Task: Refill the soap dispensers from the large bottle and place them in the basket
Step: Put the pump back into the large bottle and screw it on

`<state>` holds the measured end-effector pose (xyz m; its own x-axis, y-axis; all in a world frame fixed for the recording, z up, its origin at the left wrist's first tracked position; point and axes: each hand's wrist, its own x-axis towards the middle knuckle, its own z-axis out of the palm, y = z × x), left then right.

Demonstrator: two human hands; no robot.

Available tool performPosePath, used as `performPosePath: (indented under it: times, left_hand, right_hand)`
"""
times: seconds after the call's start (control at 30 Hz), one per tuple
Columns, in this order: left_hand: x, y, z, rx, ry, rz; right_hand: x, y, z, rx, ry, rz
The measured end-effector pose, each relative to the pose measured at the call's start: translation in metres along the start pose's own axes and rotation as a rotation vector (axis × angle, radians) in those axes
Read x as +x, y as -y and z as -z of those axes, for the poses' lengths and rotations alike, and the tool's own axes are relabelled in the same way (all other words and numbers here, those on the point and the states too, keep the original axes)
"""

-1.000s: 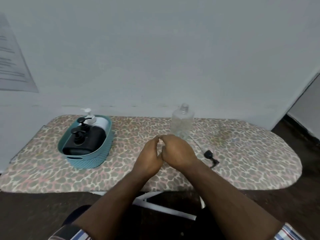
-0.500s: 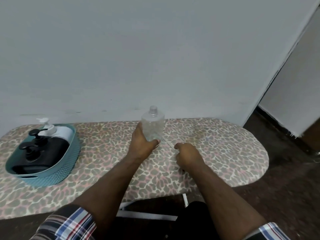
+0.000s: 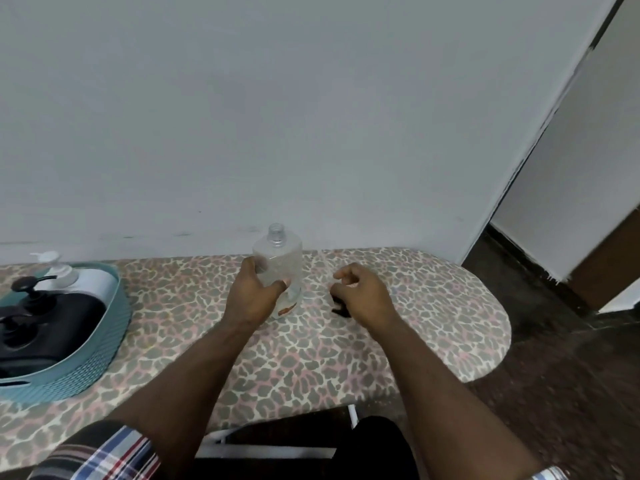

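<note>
A clear, uncapped dispenser bottle (image 3: 278, 268) is being steadied upright on a leopard-print ironing board (image 3: 346, 348).

The bottle is being gripped by the left hand (image 3: 254, 294) around its near-left side, its long axis vertical and its open neck on top. Just right of it, the black pump head (image 3: 338, 304) is being covered by the right hand (image 3: 360, 294), fingers curled loosely over it; the tube is pointing away. Far left, three filled dispensers are being held in the teal basket (image 3: 104, 344).

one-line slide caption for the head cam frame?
Left hand grips the uncapped clear bottle upright on the ironing board; right hand reaches the black pump.
</note>
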<state>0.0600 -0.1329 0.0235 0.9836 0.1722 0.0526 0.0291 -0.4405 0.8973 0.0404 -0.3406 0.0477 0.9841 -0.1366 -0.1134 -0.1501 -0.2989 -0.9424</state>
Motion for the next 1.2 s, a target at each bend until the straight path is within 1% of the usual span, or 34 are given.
performPosePath:
  times: [0.13, 0.27, 0.33, 0.37, 0.43, 0.47, 0.57, 0.67, 0.73, 0.93, 1.2]
  left_hand:
    - [-0.003, 0.002, 0.030, -0.038, 0.035, -0.011]
    - [-0.015, 0.012, 0.074, -0.093, 0.089, -0.004]
    - [-0.019, 0.018, 0.088, -0.085, 0.095, 0.005]
    - [-0.022, 0.021, 0.095, -0.074, 0.096, 0.007]
    - [-0.028, 0.029, 0.108, -0.056, 0.101, 0.013]
    - [-0.031, 0.032, 0.112, -0.054, 0.100, 0.019]
    - [-0.039, 0.043, 0.122, -0.049, 0.113, 0.028]
    - [-0.043, 0.048, 0.127, -0.041, 0.123, 0.028]
    - [-0.044, 0.049, 0.128, -0.049, 0.128, 0.022]
    - [-0.042, 0.052, 0.127, -0.040, 0.129, 0.004]
    - [-0.037, 0.055, 0.125, -0.026, 0.121, 0.009]
  right_hand:
    - [-0.009, 0.044, 0.011, 0.439, 0.085, -0.032]
    - [-0.018, 0.077, 0.008, 0.815, 0.175, -0.087]
    - [-0.020, 0.085, 0.003, 0.907, 0.253, -0.066]
    - [-0.022, 0.089, -0.003, 0.894, 0.296, -0.039]
    - [-0.026, 0.096, -0.020, 0.789, 0.339, 0.032]
    - [-0.028, 0.099, -0.029, 0.721, 0.328, 0.066]
    - [-0.032, 0.115, -0.053, 0.552, 0.225, 0.205]
    - [-0.034, 0.141, -0.064, 0.470, 0.176, 0.336]
    - [-0.034, 0.159, -0.066, 0.437, 0.155, 0.383]
    - [-0.032, 0.194, -0.063, 0.451, 0.153, 0.434]
    - [-0.023, 0.198, -0.067, 0.442, 0.143, 0.419]
